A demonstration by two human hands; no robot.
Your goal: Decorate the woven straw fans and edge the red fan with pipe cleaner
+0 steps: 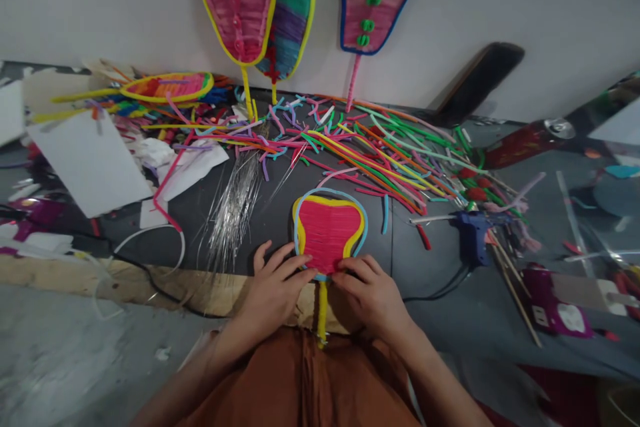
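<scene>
A pink paddle-shaped craft piece (330, 230) with a yellow edge lies flat near the table's front edge, made of rows of pipe cleaner. A light blue pipe cleaner (367, 220) is looped loosely around it, standing off the edge at top and right. At the lower left corner, my left hand (277, 280) pinches the blue strand against the piece, its outer fingers raised. Opposite, my right hand (375, 290) has its bent fingers closed on the strand at the lower right. A yellow pipe-cleaner stem (323, 310) runs down between both hands towards my lap.
Loose pipe cleaners (370, 153) and a silver tinsel bundle (233, 213) lie beyond. A blue glue gun (473, 237), sticks, a purple glue gun (553, 303) and a red can (530, 142) are at right. Finished paddle shapes (237, 7) lean on the wall; white card (93, 163) lies left.
</scene>
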